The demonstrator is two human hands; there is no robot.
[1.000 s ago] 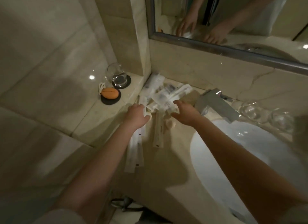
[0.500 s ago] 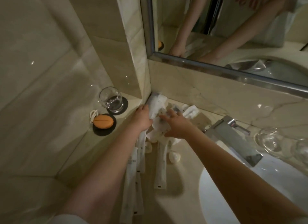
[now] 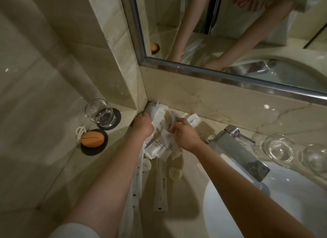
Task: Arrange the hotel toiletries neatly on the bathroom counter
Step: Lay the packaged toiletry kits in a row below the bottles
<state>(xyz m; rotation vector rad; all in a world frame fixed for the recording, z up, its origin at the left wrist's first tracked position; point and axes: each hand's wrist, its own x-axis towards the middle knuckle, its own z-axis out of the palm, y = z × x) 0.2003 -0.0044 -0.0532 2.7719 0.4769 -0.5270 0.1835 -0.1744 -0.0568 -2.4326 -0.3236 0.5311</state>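
Note:
A heap of white toiletry packets lies in the counter corner under the mirror. My left hand grips a white packet that leans into the corner. My right hand pinches a small packet from the middle of the heap. Long white sachets stretch toward me on the marble counter, one partly hidden under my left forearm. Two round white items sit between the sachets.
A glass tumbler on a dark coaster and an orange soap on a dark dish stand on the left ledge. A chrome tap overhangs the white basin. Two upturned glasses sit at the right.
The view has moved closer to the corner. Both hands went further into the heap; my left hand now holds the corner packet and my right fingers pinch a small one.

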